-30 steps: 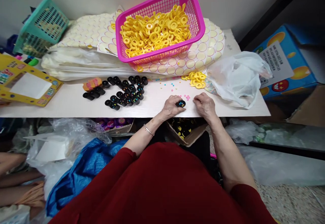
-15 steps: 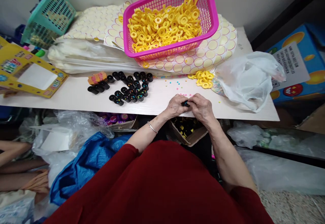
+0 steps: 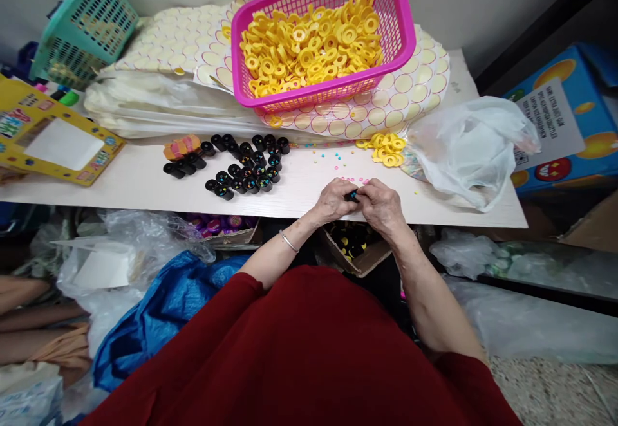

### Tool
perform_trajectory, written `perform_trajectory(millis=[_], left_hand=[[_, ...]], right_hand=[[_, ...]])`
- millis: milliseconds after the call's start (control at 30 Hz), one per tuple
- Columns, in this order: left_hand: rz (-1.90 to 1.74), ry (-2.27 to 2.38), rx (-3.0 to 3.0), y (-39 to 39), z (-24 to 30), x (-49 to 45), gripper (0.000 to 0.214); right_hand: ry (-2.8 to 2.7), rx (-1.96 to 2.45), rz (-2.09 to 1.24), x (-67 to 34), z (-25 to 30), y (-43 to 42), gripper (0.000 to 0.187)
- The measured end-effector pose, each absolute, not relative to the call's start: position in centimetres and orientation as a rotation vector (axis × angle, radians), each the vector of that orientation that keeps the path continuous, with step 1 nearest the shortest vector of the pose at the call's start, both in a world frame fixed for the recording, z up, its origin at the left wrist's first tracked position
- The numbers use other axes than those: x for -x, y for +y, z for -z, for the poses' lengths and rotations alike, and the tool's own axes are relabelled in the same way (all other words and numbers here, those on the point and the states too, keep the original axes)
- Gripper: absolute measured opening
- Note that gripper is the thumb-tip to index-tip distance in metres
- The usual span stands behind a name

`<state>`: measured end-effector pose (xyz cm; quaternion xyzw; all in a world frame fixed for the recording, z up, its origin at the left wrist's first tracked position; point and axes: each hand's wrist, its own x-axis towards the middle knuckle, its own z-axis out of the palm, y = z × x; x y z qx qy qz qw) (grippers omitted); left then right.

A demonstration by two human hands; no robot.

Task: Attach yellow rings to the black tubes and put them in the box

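My left hand (image 3: pixel 334 200) and my right hand (image 3: pixel 381 204) meet at the front edge of the white table (image 3: pixel 145 178). Between their closed fingers they hold a small black tube (image 3: pixel 352 195) with coloured beads showing in its end. Just beyond the hands lie loose pink beads (image 3: pixel 350 180) and other coloured beads (image 3: pixel 331 154). A cluster of several black tubes (image 3: pixel 244 162) lies to the left. A pink basket (image 3: pixel 321 40) full of yellow rings stands at the back, and a small heap of yellow rings (image 3: pixel 387 147) lies on the table.
A teal basket (image 3: pixel 84 27) and a yellow card box (image 3: pixel 53 143) are at the left. A white plastic bag (image 3: pixel 470 149) lies at the right, beside a blue carton (image 3: pixel 564 123). An open cardboard box (image 3: pixel 357 249) and plastic bags (image 3: pixel 154 297) sit under the table.
My right hand has come from the table to the tube in my left hand, and both now grip it. The view has shifted slightly.
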<state>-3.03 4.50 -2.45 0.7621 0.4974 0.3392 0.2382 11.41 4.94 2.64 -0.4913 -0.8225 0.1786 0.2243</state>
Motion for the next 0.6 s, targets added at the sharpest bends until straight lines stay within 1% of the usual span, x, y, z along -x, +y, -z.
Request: perform_trajectory(millis=[100, 300, 367, 467, 600], left_hand=[[-0.926, 1.373, -2.073, 4.5, 2.4, 3.0, 0.012], [-0.948, 1.400, -2.043, 4.4, 2.3, 3.0, 0.015], [-0.964, 1.418, -2.021, 4.4, 2.2, 2.9, 0.020], [-0.972, 1.449, -1.982, 4.4, 2.1, 2.9, 0.027], [-0.968, 1.466, -1.945, 4.5, 2.1, 2.8, 0.030]], right_hand=[[-2.206, 1.389, -0.561, -11.4, -2.7, 4.8, 0.019], [-1.975, 1.241, -0.879, -12.9, -2.3, 5.1, 0.010], [-1.880, 1.300, -0.853, -13.8, -1.7, 5.7, 0.010], [-1.774, 1.476, -0.720, -14.7, -0.5, 6.8, 0.012], [-1.825, 1.571, -0.621, -14.7, 0.5, 7.8, 0.016]])
